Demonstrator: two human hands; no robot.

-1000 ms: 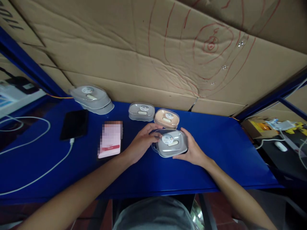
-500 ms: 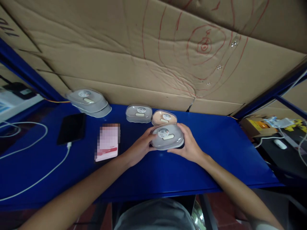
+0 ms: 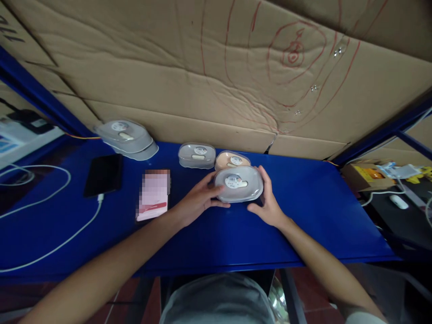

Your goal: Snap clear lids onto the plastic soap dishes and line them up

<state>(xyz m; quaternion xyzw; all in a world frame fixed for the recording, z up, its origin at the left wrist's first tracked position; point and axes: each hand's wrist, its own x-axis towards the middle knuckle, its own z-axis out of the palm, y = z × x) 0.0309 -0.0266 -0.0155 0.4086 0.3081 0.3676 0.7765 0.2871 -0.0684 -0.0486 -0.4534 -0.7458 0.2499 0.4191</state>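
Note:
A grey oval plastic box (image 3: pixel 240 192) with a clear lid, a round printed label and a pale elongated tab is tilted towards me near the middle of the table. My left hand (image 3: pixel 202 198) grips its left end, thumb on the lid and fingers below. My right hand (image 3: pixel 270 204) holds the right end more loosely, fingers along the side and thumb apart from the lower edge. Just behind it, a peach-coloured box (image 3: pixel 232 157) of the same form is partly hidden. Another grey box (image 3: pixel 197 156) stands left of that one.
Stacked grey boxes (image 3: pixel 126 137) stand at the back left against the cardboard wall (image 3: pixel 151 72). On the blue table (image 3: pixel 216 243) lie a lit phone (image 3: pixel 155 195) and a dark phone (image 3: pixel 103 175) with a white cable (image 3: pixel 84 231). A white mouse (image 3: pixel 398 201) lies at far right.
The held box has tilted, so its lid faces me more. My right thumb has moved away from the box's lower edge. The whole view has shifted slightly.

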